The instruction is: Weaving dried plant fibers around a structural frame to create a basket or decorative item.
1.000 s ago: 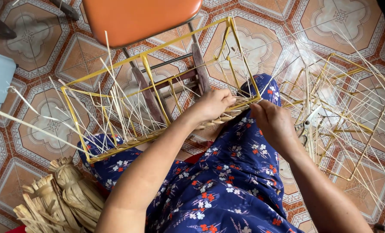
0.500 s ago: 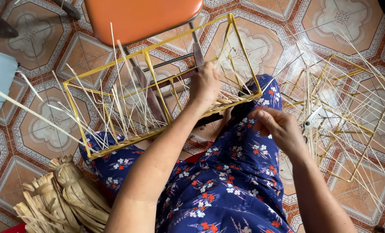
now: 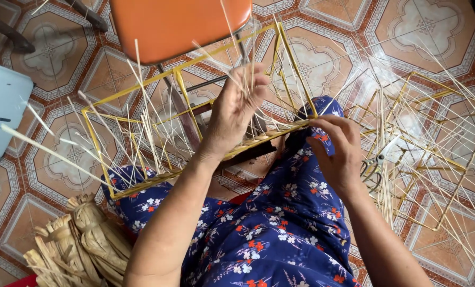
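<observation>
A yellow wire basket frame (image 3: 142, 91) lies across my lap, with many thin pale straw strands (image 3: 142, 133) sticking up from its near rail. My left hand (image 3: 237, 106) is raised inside the frame, fingers pinched on a few upright strands. My right hand (image 3: 336, 149) rests at the frame's near right corner, fingertips on the woven rail by my knee. I wear a dark blue flowered garment (image 3: 269, 234).
An orange chair seat (image 3: 179, 24) stands behind the frame. More yellow frames with strands (image 3: 423, 138) lie on the patterned tile floor at right, with scissors (image 3: 373, 167) beside my right hand. Bundles of dried leaf fibre (image 3: 83, 247) sit at lower left; a pale blue stool (image 3: 1, 114) at left.
My left hand rose from the near rail up into the frame, gathering upright strands. My right hand moved left to the frame's corner.
</observation>
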